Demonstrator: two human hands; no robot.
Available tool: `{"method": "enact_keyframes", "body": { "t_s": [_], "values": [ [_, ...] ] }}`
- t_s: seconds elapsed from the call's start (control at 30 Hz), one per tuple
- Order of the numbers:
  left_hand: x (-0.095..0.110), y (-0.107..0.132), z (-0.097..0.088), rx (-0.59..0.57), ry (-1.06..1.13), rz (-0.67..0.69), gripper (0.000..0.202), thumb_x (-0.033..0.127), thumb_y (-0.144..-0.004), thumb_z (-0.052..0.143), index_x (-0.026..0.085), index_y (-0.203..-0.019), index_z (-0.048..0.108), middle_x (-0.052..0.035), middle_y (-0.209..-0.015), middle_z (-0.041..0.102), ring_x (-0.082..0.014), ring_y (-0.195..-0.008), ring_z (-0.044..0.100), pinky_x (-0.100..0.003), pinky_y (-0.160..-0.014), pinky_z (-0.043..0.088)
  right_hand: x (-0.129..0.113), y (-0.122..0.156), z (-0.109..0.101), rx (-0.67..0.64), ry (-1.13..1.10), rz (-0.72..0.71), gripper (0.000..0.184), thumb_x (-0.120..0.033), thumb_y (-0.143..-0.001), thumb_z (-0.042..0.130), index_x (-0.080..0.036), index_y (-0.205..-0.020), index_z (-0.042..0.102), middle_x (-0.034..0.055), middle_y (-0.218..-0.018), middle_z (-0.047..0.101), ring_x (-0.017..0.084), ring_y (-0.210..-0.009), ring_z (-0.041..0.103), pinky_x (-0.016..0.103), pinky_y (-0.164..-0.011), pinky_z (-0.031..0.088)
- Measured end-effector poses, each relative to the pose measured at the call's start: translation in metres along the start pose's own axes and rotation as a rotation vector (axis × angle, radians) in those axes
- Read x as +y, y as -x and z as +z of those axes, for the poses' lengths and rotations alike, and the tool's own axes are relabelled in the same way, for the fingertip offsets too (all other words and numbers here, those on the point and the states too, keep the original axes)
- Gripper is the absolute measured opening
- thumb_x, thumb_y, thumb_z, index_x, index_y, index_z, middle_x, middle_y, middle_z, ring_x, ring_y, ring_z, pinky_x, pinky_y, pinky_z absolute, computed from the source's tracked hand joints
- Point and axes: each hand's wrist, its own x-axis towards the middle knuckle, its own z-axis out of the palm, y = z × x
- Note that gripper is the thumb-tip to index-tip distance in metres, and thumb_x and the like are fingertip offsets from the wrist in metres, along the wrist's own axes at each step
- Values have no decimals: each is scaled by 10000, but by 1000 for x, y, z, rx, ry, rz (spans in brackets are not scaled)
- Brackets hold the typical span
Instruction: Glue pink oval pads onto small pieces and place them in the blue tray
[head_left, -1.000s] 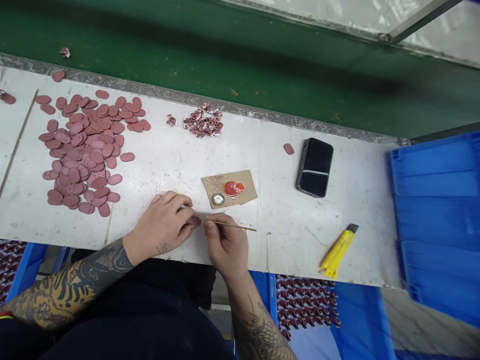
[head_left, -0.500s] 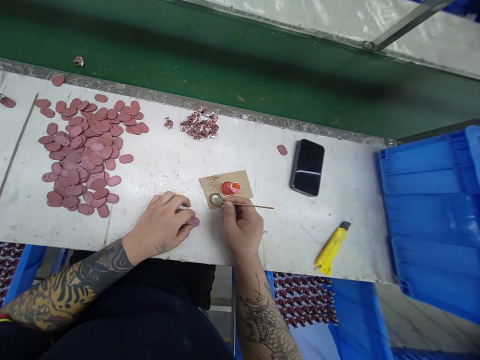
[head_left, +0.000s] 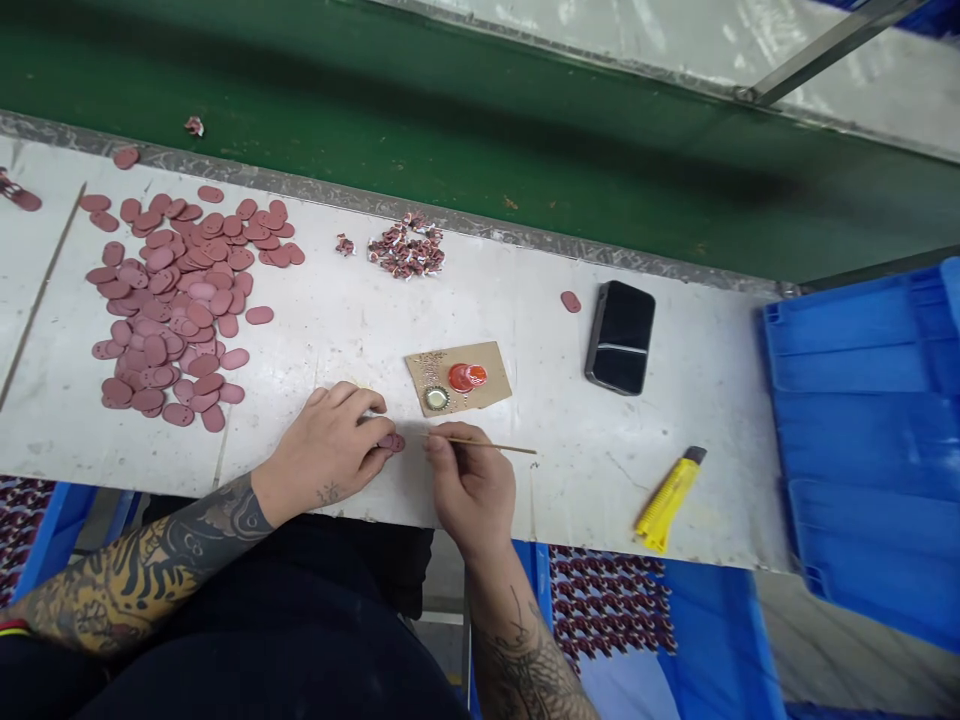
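As pink tag (head_left: 391, 442) sits at left hand (head_left: 322, 450) fingertips | right hand (head_left: 471, 490) holds stick (head_left: 487, 447)

The left hand (head_left: 322, 450) pinches a small mauve oval tag (head_left: 391, 442), apparently rubber, near the front edge of the table (head_left: 577, 480). The right hand (head_left: 471, 490) holds a thin wooden stick (head_left: 487, 447) just beside it. Behind them lies a cardboard scrap (head_left: 491, 385) bearing red paint (head_left: 467, 377) and a metal bottle cap (head_left: 436, 398).
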Motion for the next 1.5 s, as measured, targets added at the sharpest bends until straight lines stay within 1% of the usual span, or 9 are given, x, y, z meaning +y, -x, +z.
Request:
{"method": "enact_keyframes", "body": {
  "t_s": [0.1,0.33,0.73,1.03,1.13,1.27,1.4,1.5],
  "values": [
    [0,0,0,-19,-11,-2,211,352,-981,512,223,-975,678,-74,-1137,624,-262,-1031,524,-420,-779,404,-7,8,5,-56,-19,-55,104,-271,-952,561,-219,-969,649,21,-811,733,175,-674,689,291,-630,546],
    [0,-1,-1,-35,-8,-1,189,333,-968,531,213,-988,676,-85,-1149,622,-268,-1046,528,-426,-794,419,-9,7,9,-58,71,-131,101,-227,-947,538,-220,-949,638,31,-840,736,184,-723,704,300,-661,563],
    [0,-1,-1,-50,-5,-6,146,316,-944,562,227,-995,666,-72,-1166,613,-277,-1063,524,-441,-800,426,-9,5,13,-74,83,-211,123,-154,-932,530,-225,-937,630,23,-848,734,181,-776,711,290,-708,574],
    [-1,-1,0,-47,-9,-5,148,310,-950,548,226,-987,665,-71,-1161,616,-276,-1062,525,-448,-806,423,-10,5,12,-76,77,-200,113,-158,-935,533,-218,-942,628,26,-848,731,174,-761,706,282,-691,567],
    [-1,0,0,-41,-13,-2,149,311,-948,555,219,-986,665,-76,-1158,618,-274,-1057,526,-441,-804,421,-9,6,11,-57,73,-192,103,-168,-936,534,-218,-946,624,25,-846,728,174,-756,703,285,-680,563],
    [-1,0,-1,-40,-16,-2,151,313,-950,550,217,-974,665,-68,-1159,617,-267,-1058,526,-432,-805,419,-8,10,11,-20,47,-171,82,-178,-930,549,-218,-963,613,21,-846,718,168,-740,695,279,-663,554],
    [-1,0,-1,-40,-24,-2,143,312,-944,561,220,-973,667,-66,-1159,617,-265,-1056,524,-431,-804,410,-5,13,9,-32,7,-182,90,-165,-916,567,-222,-966,616,11,-844,711,158,-728,685,265,-657,539],
    [0,0,0,-33,-9,-11,200,351,-978,515,231,-973,675,-58,-1146,621,-259,-1044,525,-424,-794,400,0,8,3,54,-8,-110,71,-194,-916,586,-222,-959,635,4,-818,703,151,-690,667,255,-622,519]
  ]
}}
